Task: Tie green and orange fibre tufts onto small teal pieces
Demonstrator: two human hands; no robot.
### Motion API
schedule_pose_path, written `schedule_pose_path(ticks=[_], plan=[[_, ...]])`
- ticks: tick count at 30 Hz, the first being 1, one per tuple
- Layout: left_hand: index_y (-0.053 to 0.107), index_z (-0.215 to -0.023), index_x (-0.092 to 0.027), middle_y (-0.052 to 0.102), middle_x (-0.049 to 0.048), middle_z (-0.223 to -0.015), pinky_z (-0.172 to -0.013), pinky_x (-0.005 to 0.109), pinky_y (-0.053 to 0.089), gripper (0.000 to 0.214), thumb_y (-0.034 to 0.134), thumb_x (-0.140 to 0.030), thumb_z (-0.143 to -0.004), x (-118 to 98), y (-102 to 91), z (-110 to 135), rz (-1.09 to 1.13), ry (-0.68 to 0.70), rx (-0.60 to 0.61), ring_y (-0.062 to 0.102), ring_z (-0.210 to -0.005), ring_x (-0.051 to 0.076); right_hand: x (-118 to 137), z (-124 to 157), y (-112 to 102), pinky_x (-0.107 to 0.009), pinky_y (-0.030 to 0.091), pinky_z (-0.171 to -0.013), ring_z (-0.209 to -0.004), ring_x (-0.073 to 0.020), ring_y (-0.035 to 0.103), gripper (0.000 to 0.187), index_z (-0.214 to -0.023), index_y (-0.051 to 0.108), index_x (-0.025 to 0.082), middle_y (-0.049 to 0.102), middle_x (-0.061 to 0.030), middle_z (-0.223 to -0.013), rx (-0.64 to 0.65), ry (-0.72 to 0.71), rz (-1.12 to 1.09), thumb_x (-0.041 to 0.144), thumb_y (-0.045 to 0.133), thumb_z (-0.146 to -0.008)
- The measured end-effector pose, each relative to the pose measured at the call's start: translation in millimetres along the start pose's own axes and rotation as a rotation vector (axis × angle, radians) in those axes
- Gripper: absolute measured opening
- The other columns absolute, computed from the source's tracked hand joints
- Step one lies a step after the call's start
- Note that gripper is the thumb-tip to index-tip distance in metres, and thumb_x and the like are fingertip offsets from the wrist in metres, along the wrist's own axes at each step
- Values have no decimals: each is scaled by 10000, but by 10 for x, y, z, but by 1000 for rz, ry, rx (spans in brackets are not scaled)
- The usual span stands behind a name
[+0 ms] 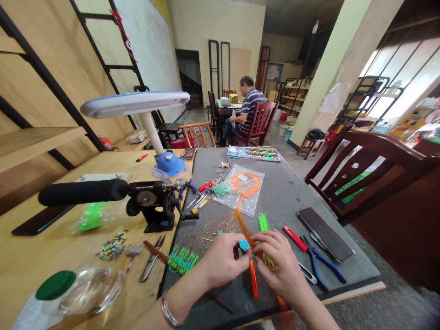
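My left hand (pixel 224 257) is closed in a pinch around a small piece with a turquoise beaded-looking top (pixel 244 245). Below its fingertips hangs a red-orange strip (pixel 253 280). My right hand (pixel 280 263) has its thumb and fingers drawn together right beside that piece; what sits between its fingertips is too small to make out. Orange strands (pixel 244 224) run under the right hand from a clear plastic bag (pixel 252 204) holding an orange coil. Bright green strands (pixel 264 222) lie just beyond the right hand. Left of my left hand is a bundle of green and turquoise pieces (pixel 182 260).
Blue-handled pliers (pixel 319 263), a red-handled tool (pixel 294 238) and a dark case (pixel 325 233) lie right. A hand-cranked black device (pixel 156 206), scissors (pixel 151 260), loose beads (pixel 112 245) and a green-lidded jar (pixel 91 288) are left. A lamp (pixel 168 162) stands behind; a person (pixel 249 110) sits farther back.
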State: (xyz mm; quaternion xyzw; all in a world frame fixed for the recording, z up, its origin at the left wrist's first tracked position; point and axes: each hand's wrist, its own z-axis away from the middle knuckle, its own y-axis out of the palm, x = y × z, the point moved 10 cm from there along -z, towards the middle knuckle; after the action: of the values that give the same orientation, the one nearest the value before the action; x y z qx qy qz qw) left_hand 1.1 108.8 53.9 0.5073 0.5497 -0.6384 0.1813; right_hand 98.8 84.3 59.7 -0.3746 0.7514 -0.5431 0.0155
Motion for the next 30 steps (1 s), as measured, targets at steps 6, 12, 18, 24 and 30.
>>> schedule_pose_path(ticks=[6, 12, 18, 24, 30], plan=[[626, -755, -184, 597, -31, -704, -579, 202, 365, 46, 643, -227, -752, 35, -156, 350, -212, -5, 140, 514, -618, 106, 114, -53, 65, -559, 291, -1017, -1082, -250, 539, 135, -833, 620, 260, 670, -33, -1099, 101, -77, 17, 158, 545, -788], [610, -802, -202, 622, 19, -921, -639, 252, 397, 71, 659, -226, -756, 365, -73, 746, -598, -61, 265, 598, -776, 180, 277, -72, 154, -564, 267, -1028, -1125, -256, 505, 144, -835, 634, 264, 650, -31, -1142, 224, -183, -2, 159, 555, -776], [576, -777, -208, 604, -5, -798, -619, 246, 372, 60, 566, -218, -836, 337, -168, 675, -569, -6, 141, 573, -733, 158, 398, -78, 203, -569, 227, -1058, -1132, -243, 500, 120, -808, 631, 262, 643, -3, -1155, 291, -228, -11, 167, 569, -769], [596, -807, -206, 615, 1, -788, -637, 245, 367, 74, 537, -178, -841, 311, -224, 673, -518, 1, 101, 566, -737, 159, 493, -30, 227, -580, 215, -1070, -1155, -243, 494, 152, -807, 635, 259, 643, 4, -1158, 317, -252, -40, 135, 582, -736], [604, -815, -203, 623, 6, -786, -626, 249, 362, 85, 531, -162, -831, 298, -232, 680, -528, -3, 91, 567, -726, 164, 559, -36, 184, -585, 238, -1065, -1145, -246, 510, 165, -809, 645, 261, 656, -8, -1135, 287, -268, -57, 127, 587, -731]])
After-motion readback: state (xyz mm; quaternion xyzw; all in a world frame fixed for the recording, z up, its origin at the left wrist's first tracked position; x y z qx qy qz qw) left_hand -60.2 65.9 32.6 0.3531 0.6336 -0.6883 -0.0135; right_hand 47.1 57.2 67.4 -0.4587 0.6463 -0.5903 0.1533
